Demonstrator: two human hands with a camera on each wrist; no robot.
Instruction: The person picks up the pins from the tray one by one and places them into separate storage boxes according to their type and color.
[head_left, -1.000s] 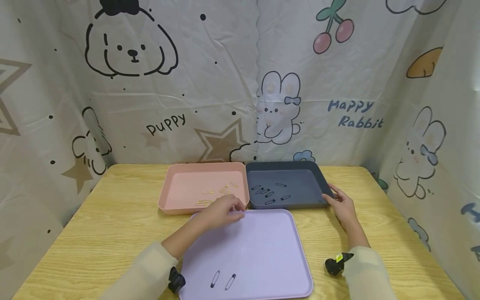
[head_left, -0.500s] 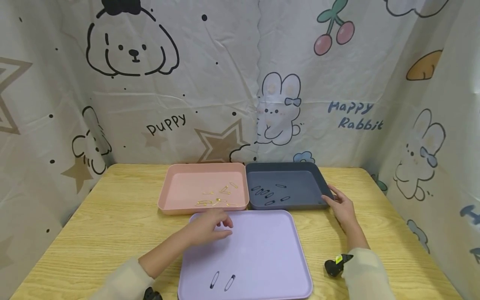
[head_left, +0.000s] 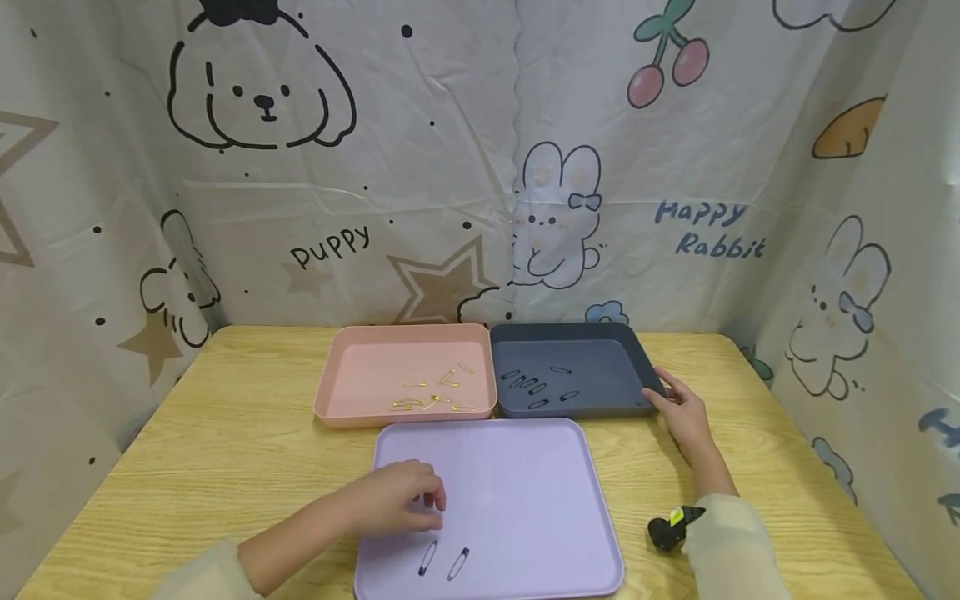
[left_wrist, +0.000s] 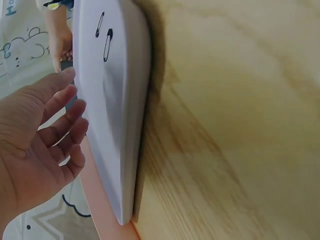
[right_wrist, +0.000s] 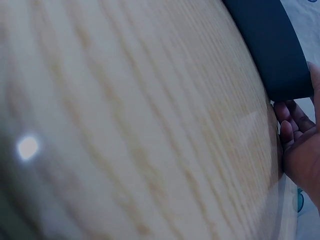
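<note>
Our left hand point(head_left: 397, 497) hovers over the lilac tray point(head_left: 525, 467), near two safety pins point(head_left: 442, 562).
Its fingers hang loose, grasping nothing; our right hand point(head_left: 684, 414) rests relaxed against the dark tray point(head_left: 577, 333).

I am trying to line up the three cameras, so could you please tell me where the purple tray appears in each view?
Head: purple tray lies bottom centre, nearest the person.
Left wrist: seen edge-on, upper left to bottom centre.
Right wrist: not in it.
Shared landmark: the two pins on the tray, upper left in the left wrist view.
</note>
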